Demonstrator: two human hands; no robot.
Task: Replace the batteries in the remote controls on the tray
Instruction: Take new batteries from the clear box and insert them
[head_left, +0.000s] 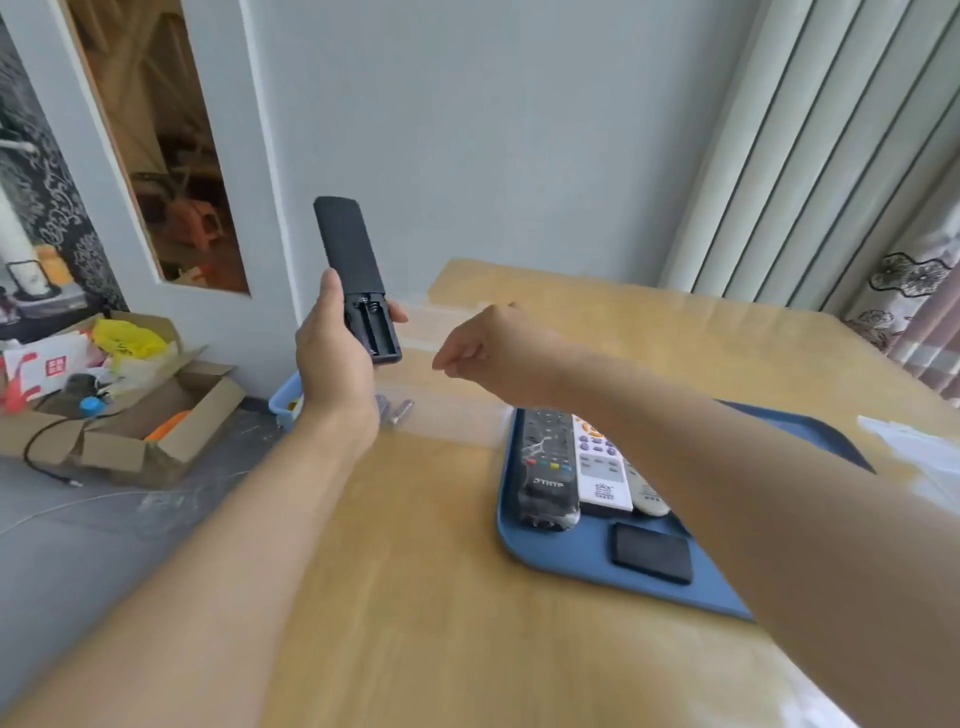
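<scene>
There is only one view, from a camera worn on the person's head. It looks forward and downward, over the wooden table (415, 571) toward its far edge and the pale wall (467, 130) behind. The wide lens bends the lines at the borders. Both forearms enter from the bottom and reach away from the camera, so it is near them. The table's left edge and the floor (78, 519) beside it are also visible.
</scene>
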